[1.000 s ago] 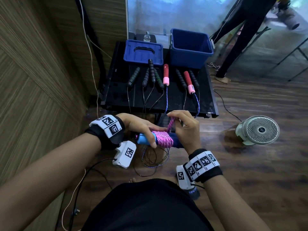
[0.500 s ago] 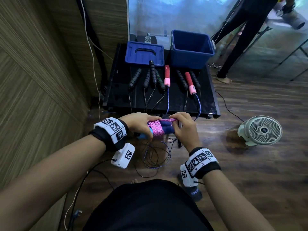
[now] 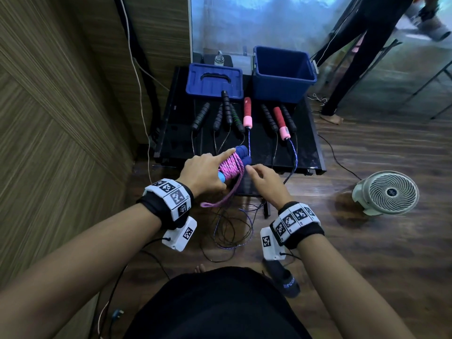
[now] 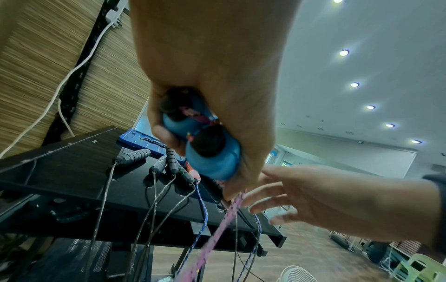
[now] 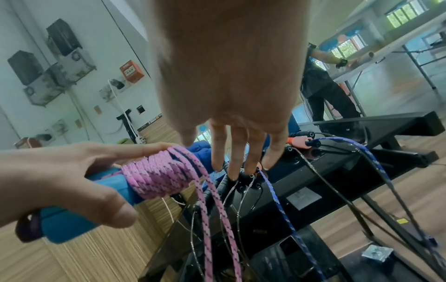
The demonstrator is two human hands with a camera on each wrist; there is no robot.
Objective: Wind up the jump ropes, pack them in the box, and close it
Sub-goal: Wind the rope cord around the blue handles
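My left hand [image 3: 208, 172] grips a jump rope's two blue handles [image 5: 72, 225] held side by side, with pink rope [image 3: 230, 165] wound round them; its index finger lies straight along the coil. A loose pink loop [image 3: 220, 199] hangs down from the bundle. My right hand [image 3: 264, 179] hovers just right of the bundle, fingers straight, holding nothing. The open blue box [image 3: 283, 72] stands at the back right of the black table [image 3: 308, 148], its lid [image 3: 214, 80] beside it at the left. Several other jump ropes [image 3: 247, 113] lie in a row in front of them.
Rope ends hang off the table's front edge into a tangle on the wooden floor [image 3: 227, 231]. A white fan [image 3: 389, 192] stands on the floor at the right. A wooden wall [image 3: 61, 118] runs along the left. Another person's legs [image 3: 362, 57] are behind the table.
The left hand has carried the wound bundle up and forward to the table's front edge. The right hand has let go of the pink rope, whose loose loop now hangs down.
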